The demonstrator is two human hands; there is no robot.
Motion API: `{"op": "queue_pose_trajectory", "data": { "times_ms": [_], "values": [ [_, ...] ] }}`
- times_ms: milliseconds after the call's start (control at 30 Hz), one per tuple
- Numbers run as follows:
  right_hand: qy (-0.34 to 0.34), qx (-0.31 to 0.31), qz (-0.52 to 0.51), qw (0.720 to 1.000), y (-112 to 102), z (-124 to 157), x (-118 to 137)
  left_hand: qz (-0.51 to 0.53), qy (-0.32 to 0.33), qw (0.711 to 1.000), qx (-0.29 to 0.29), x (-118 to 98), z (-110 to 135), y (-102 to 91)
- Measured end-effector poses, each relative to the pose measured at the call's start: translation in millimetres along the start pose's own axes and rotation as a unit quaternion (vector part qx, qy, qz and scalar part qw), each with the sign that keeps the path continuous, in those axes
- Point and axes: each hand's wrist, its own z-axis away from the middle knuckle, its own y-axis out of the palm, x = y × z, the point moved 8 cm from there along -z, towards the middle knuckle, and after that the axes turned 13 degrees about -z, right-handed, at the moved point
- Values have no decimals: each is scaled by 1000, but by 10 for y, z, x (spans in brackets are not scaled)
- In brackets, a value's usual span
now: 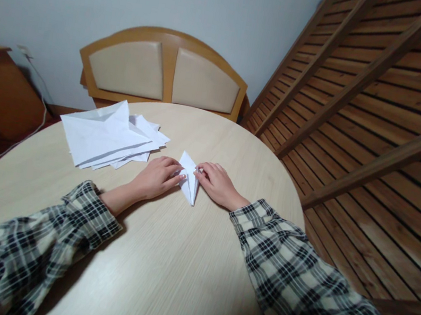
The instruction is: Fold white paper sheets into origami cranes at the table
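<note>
A small piece of folded white paper (189,185), shaped like a narrow diamond, lies on the round table with one point toward me. At its left edge is my left hand (159,176), its thumb and fingers closed on the paper. From the other side my right hand (217,183) pinches the right edge, thumb and fingertips on the folds. Both hands rest low over the tabletop. The fingers cover the paper's side corners, and its underside is hidden.
Several loose white sheets (106,137) are piled left of my hands on the pale round table (158,278). Beyond its far edge stands a padded wooden headboard (167,64). A slatted wooden panel (381,127) rises at the right. A cable (5,153) runs down at the left.
</note>
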Motion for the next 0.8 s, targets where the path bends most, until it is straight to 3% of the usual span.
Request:
{"op": "queue_pose_trajectory", "data": {
  "times_ms": [800],
  "values": [
    [8,4,-14,1000,-45,15,-27,40,-56,998,8,48,-28,-68]
  ]
}}
